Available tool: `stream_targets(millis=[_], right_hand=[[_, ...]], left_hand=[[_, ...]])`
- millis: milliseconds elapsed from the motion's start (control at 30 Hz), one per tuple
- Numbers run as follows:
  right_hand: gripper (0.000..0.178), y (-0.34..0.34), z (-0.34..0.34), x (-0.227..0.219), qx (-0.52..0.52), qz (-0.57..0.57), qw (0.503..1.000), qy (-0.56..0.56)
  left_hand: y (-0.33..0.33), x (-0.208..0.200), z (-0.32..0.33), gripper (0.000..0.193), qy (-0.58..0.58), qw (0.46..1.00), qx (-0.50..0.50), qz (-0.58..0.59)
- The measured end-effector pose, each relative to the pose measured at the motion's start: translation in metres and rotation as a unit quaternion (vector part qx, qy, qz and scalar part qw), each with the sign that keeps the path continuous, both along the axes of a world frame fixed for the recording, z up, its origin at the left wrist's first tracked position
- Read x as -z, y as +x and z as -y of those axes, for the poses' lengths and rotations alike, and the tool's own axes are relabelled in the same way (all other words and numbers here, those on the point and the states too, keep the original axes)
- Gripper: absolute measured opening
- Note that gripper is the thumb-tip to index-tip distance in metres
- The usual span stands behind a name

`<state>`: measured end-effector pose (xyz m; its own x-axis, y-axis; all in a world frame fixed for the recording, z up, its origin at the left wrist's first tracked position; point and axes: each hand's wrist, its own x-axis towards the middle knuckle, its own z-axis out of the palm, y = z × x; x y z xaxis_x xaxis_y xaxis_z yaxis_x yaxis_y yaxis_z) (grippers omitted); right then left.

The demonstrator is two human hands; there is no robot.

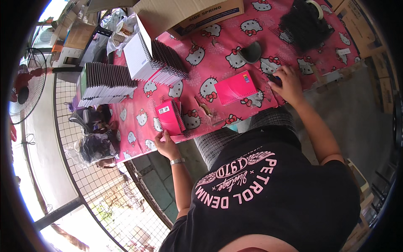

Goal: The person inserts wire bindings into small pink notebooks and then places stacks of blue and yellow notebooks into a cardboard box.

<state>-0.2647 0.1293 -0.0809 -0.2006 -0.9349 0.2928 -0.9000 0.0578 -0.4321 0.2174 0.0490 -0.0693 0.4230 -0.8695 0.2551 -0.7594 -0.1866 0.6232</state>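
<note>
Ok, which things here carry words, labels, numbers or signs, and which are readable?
Black T-shirt: large pale lettering and number, readable, not copied here.
Cardboard box: dark side lettering, readable, not copied.
Flat pink notebook: coloured corner print, too small to read.
Pink notebook by the left hand: white label, too small.
Brown cartons at right: printing, too blurred.
</note>
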Motion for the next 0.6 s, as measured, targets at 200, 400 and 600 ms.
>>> stream_targets(millis=[200,400,600], right_hand=[[0.034,-0.034,0.021,0.005,0.134,-0.080,0.987,0.038],[0.032,-0.036,0.031,-0.012,0.109,-0.038,0.993,-0.017],[0.024,0.003,0.019,-0.054,-0.044,0.268,0.962,0.038]], left_hand=[[-0.089,-0.005,0.027,0.033,-0.089,0.933,0.319,0.143],[-0.216,-0.006,0.016,0.034,-0.049,0.748,0.622,0.224],[-0.204,-0.023,0.033,0.032,-0.015,0.703,0.679,0.210]])
